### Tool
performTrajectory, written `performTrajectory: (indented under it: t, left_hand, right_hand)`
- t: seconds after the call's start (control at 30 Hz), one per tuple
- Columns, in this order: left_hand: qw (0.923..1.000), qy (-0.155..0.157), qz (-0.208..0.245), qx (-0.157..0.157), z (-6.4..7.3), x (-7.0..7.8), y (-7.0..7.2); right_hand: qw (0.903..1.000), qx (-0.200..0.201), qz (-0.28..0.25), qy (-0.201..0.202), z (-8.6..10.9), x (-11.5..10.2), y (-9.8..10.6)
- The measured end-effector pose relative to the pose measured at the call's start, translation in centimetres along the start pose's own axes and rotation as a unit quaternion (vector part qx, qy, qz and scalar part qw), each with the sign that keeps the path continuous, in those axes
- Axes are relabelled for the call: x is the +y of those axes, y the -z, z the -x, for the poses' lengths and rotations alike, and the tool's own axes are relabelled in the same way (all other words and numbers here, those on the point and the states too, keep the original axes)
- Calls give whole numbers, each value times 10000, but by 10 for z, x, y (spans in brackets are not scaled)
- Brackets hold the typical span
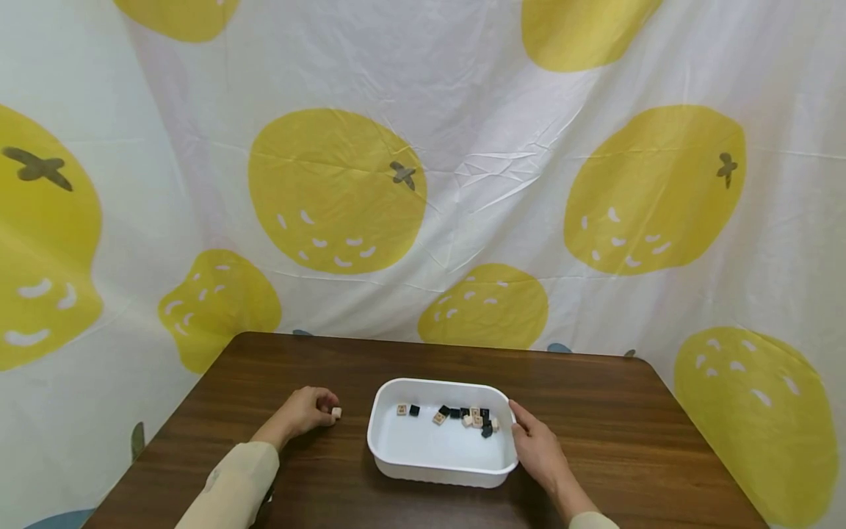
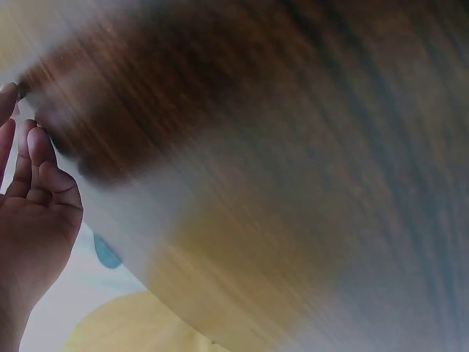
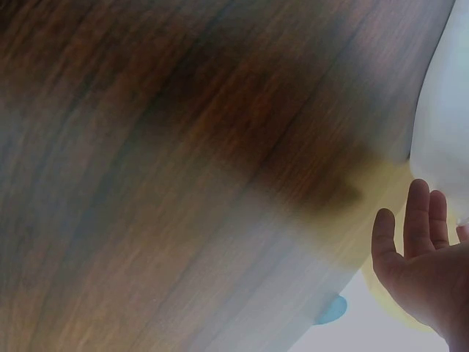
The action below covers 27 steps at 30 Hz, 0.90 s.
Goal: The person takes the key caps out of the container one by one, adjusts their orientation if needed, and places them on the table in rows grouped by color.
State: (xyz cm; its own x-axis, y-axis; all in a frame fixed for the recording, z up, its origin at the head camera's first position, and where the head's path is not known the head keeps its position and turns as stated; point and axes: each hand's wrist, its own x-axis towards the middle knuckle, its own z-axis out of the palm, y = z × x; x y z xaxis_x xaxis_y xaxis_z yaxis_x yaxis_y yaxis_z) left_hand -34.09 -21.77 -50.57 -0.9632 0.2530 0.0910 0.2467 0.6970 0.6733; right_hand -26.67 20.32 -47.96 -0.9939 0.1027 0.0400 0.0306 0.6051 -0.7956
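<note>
In the head view my left hand [image 1: 307, 411] is low over the table's left half, pinching a small beige block [image 1: 336, 414] between thumb and fingertips. The left wrist view shows its other fingers [image 2: 45, 150] bent, with the block hidden. To the right stands a white rectangular tray [image 1: 436, 467]. Inside lie several small square blocks, black [image 1: 414, 411] and beige [image 1: 402, 409], mostly bunched at its right end. My right hand [image 1: 538, 448] touches the tray's right rim. Its fingers [image 3: 418, 220] look fairly straight against the tray's outer side in the right wrist view.
Everything stands on a dark brown wooden table [image 1: 628, 441] with rounded far corners. Behind and around it hangs a white cloth [image 1: 476, 169] printed with large yellow fruits. The tray's raised walls surround the loose blocks.
</note>
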Motion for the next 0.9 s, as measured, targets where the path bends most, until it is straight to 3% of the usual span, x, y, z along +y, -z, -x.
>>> performTrajectory:
  t: [0.37, 0.53, 0.9]
  left_hand:
    - [9988, 133, -37, 479, -8, 17, 3]
    - [9981, 149, 166, 575, -15, 33, 3]
    - [9951, -195, 747, 621, -25, 74, -10]
  right_hand:
    - [10000, -4, -17, 49, 1, -1, 1]
    - [10000, -31, -25, 17, -1, 0, 1]
    - [9996, -120, -234, -32, -4, 0, 2]
